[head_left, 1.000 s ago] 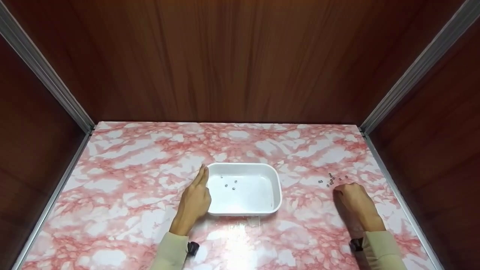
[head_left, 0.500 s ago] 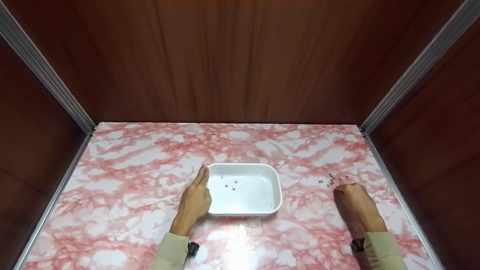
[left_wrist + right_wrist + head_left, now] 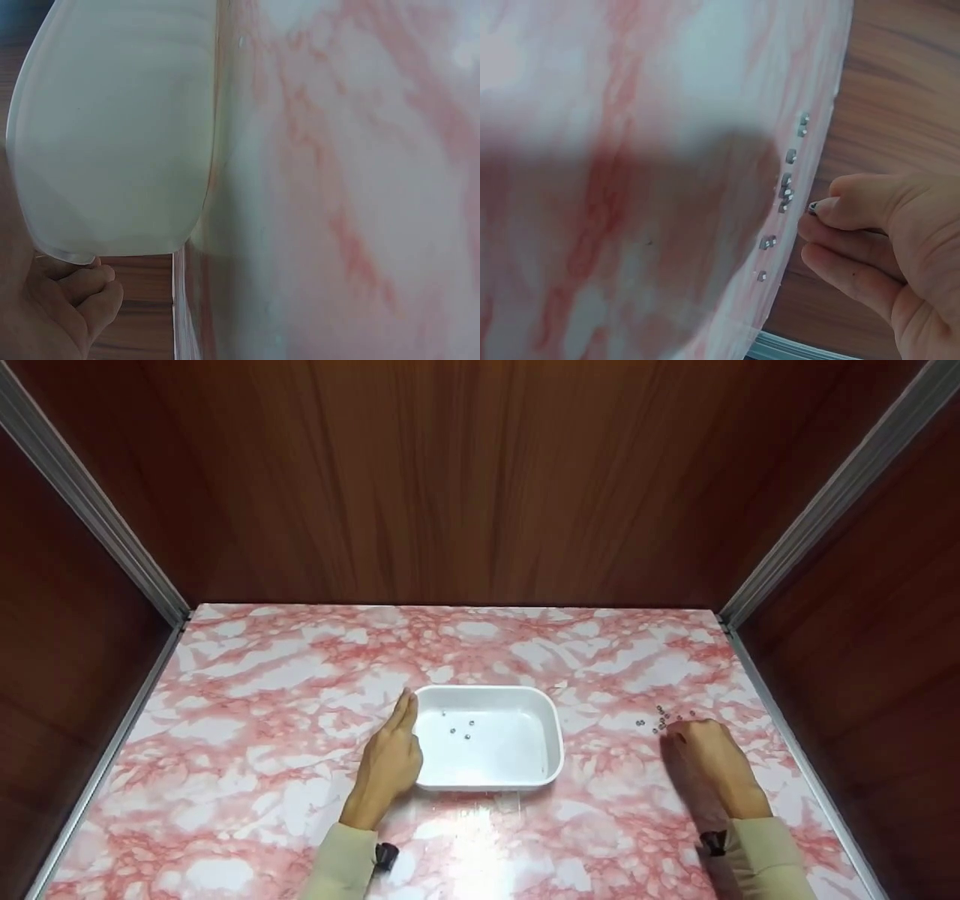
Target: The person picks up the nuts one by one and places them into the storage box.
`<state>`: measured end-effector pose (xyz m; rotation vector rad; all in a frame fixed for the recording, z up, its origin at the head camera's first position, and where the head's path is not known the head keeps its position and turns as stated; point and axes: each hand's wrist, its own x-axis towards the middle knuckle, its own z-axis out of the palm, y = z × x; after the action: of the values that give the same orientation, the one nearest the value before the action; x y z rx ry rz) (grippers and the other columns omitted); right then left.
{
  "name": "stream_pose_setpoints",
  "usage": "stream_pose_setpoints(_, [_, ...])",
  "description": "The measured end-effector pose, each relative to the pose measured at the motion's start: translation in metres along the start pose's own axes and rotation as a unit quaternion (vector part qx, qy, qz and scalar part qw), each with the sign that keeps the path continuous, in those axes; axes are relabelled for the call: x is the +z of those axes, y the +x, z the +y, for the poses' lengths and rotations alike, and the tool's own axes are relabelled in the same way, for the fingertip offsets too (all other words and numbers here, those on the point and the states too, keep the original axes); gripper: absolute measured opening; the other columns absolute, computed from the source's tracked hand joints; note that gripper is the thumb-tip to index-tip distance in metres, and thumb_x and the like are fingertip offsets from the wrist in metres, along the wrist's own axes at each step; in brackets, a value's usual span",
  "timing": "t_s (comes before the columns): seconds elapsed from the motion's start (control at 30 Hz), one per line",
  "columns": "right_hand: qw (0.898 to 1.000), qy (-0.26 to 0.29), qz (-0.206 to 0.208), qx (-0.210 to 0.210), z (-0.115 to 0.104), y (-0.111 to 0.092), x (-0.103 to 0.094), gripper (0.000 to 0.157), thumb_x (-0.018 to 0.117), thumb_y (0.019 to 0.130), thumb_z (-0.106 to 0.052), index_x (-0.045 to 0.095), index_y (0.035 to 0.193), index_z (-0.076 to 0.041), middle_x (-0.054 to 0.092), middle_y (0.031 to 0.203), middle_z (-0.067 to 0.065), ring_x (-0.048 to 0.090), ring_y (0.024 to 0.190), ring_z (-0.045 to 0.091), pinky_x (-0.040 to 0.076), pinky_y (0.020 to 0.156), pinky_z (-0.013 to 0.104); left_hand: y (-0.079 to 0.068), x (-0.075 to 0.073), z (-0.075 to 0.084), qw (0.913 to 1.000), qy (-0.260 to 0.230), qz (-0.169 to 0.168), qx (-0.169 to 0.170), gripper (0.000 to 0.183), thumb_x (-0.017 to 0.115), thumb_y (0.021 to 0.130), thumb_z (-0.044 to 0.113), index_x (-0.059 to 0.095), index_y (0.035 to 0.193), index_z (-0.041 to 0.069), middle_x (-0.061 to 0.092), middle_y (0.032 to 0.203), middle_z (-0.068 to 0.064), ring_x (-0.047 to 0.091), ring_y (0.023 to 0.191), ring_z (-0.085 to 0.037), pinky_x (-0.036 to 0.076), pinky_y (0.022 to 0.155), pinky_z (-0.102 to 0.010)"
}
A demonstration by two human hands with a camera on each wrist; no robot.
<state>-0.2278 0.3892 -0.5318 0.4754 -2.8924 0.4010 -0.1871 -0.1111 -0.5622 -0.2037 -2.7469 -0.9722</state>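
In the head view, my left hand (image 3: pixel 390 761) holds the left side of a white rectangular tray (image 3: pixel 555 712), fingers along its wall. The left wrist view shows those fingers (image 3: pixel 86 300) bent at the tray's end. Small metal nuts (image 3: pixel 467 736) lie scattered on the tray's floor. To the right, my right hand (image 3: pixel 709 746) is close above the table beside a loose group of several nuts (image 3: pixel 662 721). Between thumb and forefinger it pinches one small nut (image 3: pixel 813 208), best seen in the right wrist view; its other fingers are bent.
A red-and-white marbled tabletop (image 3: pixel 262 720) carries everything. Brown wood-grain panels (image 3: pixel 450 487) enclose it at the back and both sides, with metal corner rails (image 3: pixel 97 502). Light glares off the tabletop in front of the tray.
My right hand has risen slightly from the tabletop, shifting a little away from me over the edge of the nuts. My left hand and the tray have stayed put.
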Motion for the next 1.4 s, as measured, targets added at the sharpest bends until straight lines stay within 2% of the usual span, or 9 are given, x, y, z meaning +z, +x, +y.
stream_pose_setpoints(0.1, [1.000,0.021,0.018,0.003,-0.002,0.002,0.001,0.023,0.063,0.095,0.007,0.080,0.090,-0.008,0.075,0.077,0.006,0.065,0.067,0.016,0.052,0.061,0.032,0.001,0.000,0.000,1.0000,0.002,0.001,0.000,0.057,0.047,0.103,0.005,0.039,0.159,-0.004,0.035,0.170,-0.019,0.059,0.073,-0.024,0.040,0.054,-0.022])
stream_pose_setpoints(0.3, [0.994,0.075,0.076,0.017,-0.011,0.006,0.006,0.014,0.076,0.088,0.003,0.084,0.096,-0.004,0.082,0.090,0.014,0.078,0.082,0.033,0.063,0.072,0.045,0.001,0.000,0.000,0.9999,0.008,0.010,0.006,0.056,0.048,0.102,0.005,0.042,0.157,-0.005,0.038,0.169,-0.019,0.070,0.103,-0.033,0.043,0.057,-0.025])
stream_pose_setpoints(0.43, [0.989,0.103,0.097,0.034,-0.017,0.009,0.008,0.015,0.078,0.087,0.004,0.085,0.096,-0.004,0.083,0.094,0.014,0.080,0.086,0.035,0.062,0.072,0.028,0.001,0.000,0.000,0.9998,0.011,0.016,0.009,0.056,0.050,0.101,0.003,0.043,0.156,-0.005,0.039,0.168,-0.020,0.068,0.121,-0.035,0.046,0.060,-0.028])
stream_pose_setpoints(0.57, [0.984,0.135,0.100,0.052,-0.024,0.013,0.009,0.012,0.079,0.087,0.001,0.085,0.096,-0.005,0.083,0.095,0.013,0.080,0.089,0.036,0.049,0.072,0.004,0.001,0.000,0.000,0.9998,0.008,0.015,0.009,0.056,0.050,0.101,0.003,0.043,0.157,-0.005,0.038,0.169,-0.020,0.067,0.124,-0.035,0.047,0.061,-0.028])
stream_pose_setpoints(0.77, [0.972,0.207,0.066,0.092,-0.037,0.019,0.007,0.011,0.079,0.091,-0.004,0.085,0.100,-0.005,0.083,0.098,0.014,0.081,0.092,0.022,0.051,0.075,0.005,0.000,0.001,-0.001,0.9999,-0.003,0.012,0.009,0.055,0.047,0.102,0.003,0.042,0.156,-0.007,0.037,0.169,-0.021,0.064,0.130,-0.035,0.043,0.059,-0.025])
stream_pose_setpoints(1.0, [0.951,0.283,0.036,0.118,-0.053,0.027,0.002,0.013,0.079,0.093,-0.009,0.085,0.104,-0.006,0.083,0.102,0.015,0.073,0.087,-0.006,0.056,0.077,0.009,-0.001,0.002,-0.002,0.9996,0.010,0.024,0.013,0.055,0.049,0.101,0.002,0.044,0.155,-0.006,0.039,0.168,-0.020,0.056,0.142,-0.037,0.056,0.074,-0.035])
stream_pose_setpoints(1.13, [0.932,0.344,0.015,0.113,-0.062,0.032,-0.001,0.016,0.077,0.093,-0.006,0.083,0.107,-0.001,0.081,0.106,0.021,0.077,0.087,-0.001,0.061,0.078,0.016,-0.001,0.001,-0.001,0.9996,0.013,0.023,0.013,0.055,0.049,0.101,0.002,0.044,0.155,-0.006,0.039,0.168,-0.020,0.052,0.146,-0.038,0.059,0.084,-0.041])
stream_pose_setpoints(1.3, [0.903,0.415,-0.007,0.111,-0.073,0.040,-0.004,0.018,0.077,0.093,-0.006,0.081,0.108,0.004,0.079,0.109,0.025,0.080,0.088,0.008,0.065,0.080,0.026,0.001,0.000,0.000,0.9997,0.014,0.018,0.010,0.055,0.046,0.102,0.003,0.043,0.156,-0.006,0.037,0.170,-0.018,0.050,0.147,-0.038,0.059,0.081,-0.040])
stream_pose_setpoints(1.4, [0.900,0.423,-0.015,0.104,-0.081,0.044,-0.004,0.019,0.079,0.092,-0.010,0.082,0.107,0.002,0.080,0.108,0.022,0.080,0.089,0.008,0.065,0.082,0.026,0.000,0.001,0.000,0.9997,0.016,0.016,0.009,0.055,0.047,0.102,0.003,0.043,0.156,-0.006,0.036,0.170,-0.018,0.051,0.146,-0.039,0.059,0.080,-0.039])
